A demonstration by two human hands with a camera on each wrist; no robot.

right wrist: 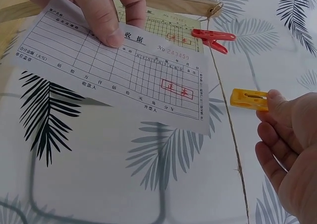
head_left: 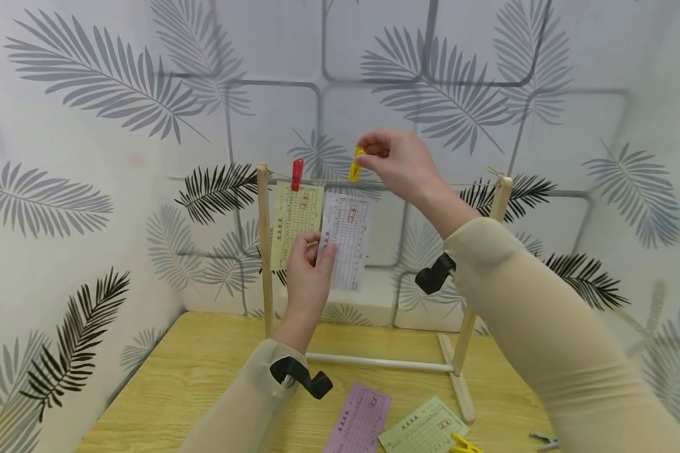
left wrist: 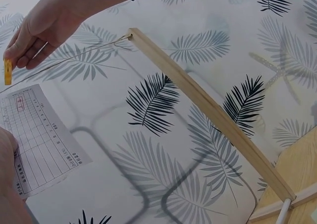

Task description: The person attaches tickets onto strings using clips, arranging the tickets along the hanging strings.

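My left hand (head_left: 311, 258) pinches the lower left edge of a white printed slip (head_left: 347, 239) and holds it up against the string (head_left: 430, 185) of a small wooden drying rack (head_left: 265, 251). My right hand (head_left: 374, 154) pinches a yellow clothespin (head_left: 356, 163) at the string, just above the slip's top edge. In the right wrist view the yellow clothespin (right wrist: 249, 99) sits beside the string (right wrist: 233, 135), and the white slip (right wrist: 124, 70) is held by thumb and finger. A red clothespin (head_left: 297, 174) pins a yellow-green slip (head_left: 294, 217) to the string at left.
On the wooden table (head_left: 192, 371) lie a pink slip (head_left: 358, 420), a green slip (head_left: 425, 428), a yellow clip (head_left: 463, 444) and a grey clip (head_left: 544, 440). The rack's right post (head_left: 487, 264) and base bar (head_left: 374, 362) stand near the leaf-patterned wall (head_left: 90, 157).
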